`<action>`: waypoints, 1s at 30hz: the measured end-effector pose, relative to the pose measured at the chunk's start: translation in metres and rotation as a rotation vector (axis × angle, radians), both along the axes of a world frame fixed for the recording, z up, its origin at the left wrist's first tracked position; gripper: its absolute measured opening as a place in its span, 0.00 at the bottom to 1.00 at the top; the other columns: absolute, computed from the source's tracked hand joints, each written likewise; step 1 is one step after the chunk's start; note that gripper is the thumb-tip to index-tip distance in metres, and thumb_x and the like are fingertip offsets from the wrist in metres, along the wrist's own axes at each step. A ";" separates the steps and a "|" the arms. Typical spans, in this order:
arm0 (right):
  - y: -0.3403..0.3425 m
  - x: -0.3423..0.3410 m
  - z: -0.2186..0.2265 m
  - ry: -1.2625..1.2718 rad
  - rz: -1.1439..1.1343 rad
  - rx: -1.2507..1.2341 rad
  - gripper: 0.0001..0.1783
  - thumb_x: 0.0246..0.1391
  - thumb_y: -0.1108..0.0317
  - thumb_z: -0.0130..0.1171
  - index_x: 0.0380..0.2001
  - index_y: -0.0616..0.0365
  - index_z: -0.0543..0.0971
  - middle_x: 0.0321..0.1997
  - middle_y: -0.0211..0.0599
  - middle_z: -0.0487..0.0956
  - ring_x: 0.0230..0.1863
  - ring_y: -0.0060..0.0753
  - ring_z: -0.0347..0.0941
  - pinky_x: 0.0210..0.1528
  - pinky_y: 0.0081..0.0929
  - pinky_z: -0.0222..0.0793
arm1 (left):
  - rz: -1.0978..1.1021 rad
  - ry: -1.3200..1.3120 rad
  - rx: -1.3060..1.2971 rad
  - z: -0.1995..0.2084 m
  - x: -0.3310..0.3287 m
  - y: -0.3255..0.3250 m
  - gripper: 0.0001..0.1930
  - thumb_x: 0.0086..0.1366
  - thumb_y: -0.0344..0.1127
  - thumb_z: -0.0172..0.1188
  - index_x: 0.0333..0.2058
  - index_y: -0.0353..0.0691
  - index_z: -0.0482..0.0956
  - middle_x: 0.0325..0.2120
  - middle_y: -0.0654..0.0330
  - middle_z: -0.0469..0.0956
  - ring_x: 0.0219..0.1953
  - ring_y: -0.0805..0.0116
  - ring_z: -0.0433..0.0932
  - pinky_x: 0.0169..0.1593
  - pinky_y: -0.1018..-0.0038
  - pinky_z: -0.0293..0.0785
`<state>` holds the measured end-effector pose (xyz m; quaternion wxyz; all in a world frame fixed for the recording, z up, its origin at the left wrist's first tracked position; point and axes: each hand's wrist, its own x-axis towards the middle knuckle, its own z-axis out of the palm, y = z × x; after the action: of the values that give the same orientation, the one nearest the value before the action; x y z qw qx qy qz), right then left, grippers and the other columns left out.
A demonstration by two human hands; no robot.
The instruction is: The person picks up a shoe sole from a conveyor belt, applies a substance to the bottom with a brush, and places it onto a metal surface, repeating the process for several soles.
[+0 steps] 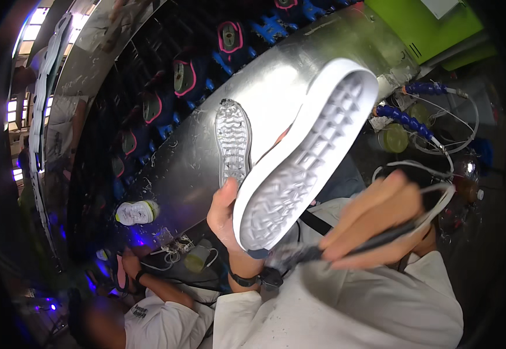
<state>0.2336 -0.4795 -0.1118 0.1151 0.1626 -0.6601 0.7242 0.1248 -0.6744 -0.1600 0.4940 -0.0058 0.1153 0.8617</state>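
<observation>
My left hand (224, 218) grips a white shoe sole (311, 163) near one end. The sole is tilted up in front of me, its grey patterned face toward the view. My right hand (375, 224), smeared by motion, is closed around a slim dark brush-like tool (375, 239) with a pale cord or tube trailing from its back end. The tool's blurred tip is close to the sole's lower end; whether they touch I cannot tell. Beyond my left thumb, a smaller grey sole-shaped piece (234, 142) with a wavy pattern lies on the metal table.
The shiny metal table (195, 192) carries a white-and-yellow shoe part (136, 213). Dark shoes with pink edging (186, 77) line a rack behind it. Blue flexible hoses (404, 119) and a yellowish container (394, 138) are at right. A co-worker (166, 308) sits at lower left.
</observation>
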 end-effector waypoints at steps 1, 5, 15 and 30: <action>0.016 -0.006 0.009 0.184 -0.111 0.324 0.13 0.39 0.77 0.75 0.32 0.65 0.86 0.31 0.49 0.85 0.28 0.35 0.84 0.27 0.26 0.79 | 0.038 -0.085 -0.017 0.005 0.002 0.003 0.43 0.66 0.53 0.49 0.68 0.23 0.52 0.66 0.38 0.61 0.65 0.45 0.68 0.65 0.52 0.66; -0.017 0.010 0.007 -0.079 -0.208 0.392 0.13 0.40 0.79 0.72 0.33 0.63 0.85 0.31 0.43 0.84 0.28 0.34 0.83 0.28 0.22 0.76 | 0.023 -0.092 -0.043 -0.004 0.004 -0.001 0.42 0.62 0.48 0.52 0.66 0.20 0.54 0.65 0.35 0.62 0.66 0.44 0.66 0.69 0.58 0.61; -0.030 -0.023 0.030 -0.223 -0.512 -0.122 0.17 0.44 0.80 0.71 0.41 0.64 0.83 0.32 0.42 0.82 0.34 0.33 0.82 0.43 0.27 0.76 | 0.098 -0.068 0.336 -0.009 -0.014 0.009 0.50 0.60 0.63 0.55 0.70 0.33 0.51 0.65 0.35 0.61 0.64 0.28 0.62 0.59 0.43 0.70; 0.003 -0.005 0.111 0.082 -0.303 0.247 0.15 0.41 0.80 0.76 0.36 0.63 0.85 0.40 0.46 0.86 0.40 0.33 0.85 0.43 0.25 0.80 | 0.364 0.389 0.143 0.145 -0.088 0.129 0.35 0.73 0.54 0.37 0.68 0.32 0.59 0.59 0.40 0.71 0.54 0.42 0.77 0.55 0.52 0.78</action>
<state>0.2284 -0.4766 -0.0006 0.2288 0.1035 -0.7556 0.6050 0.0367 -0.5451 -0.0155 0.2987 0.1740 0.1442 0.9272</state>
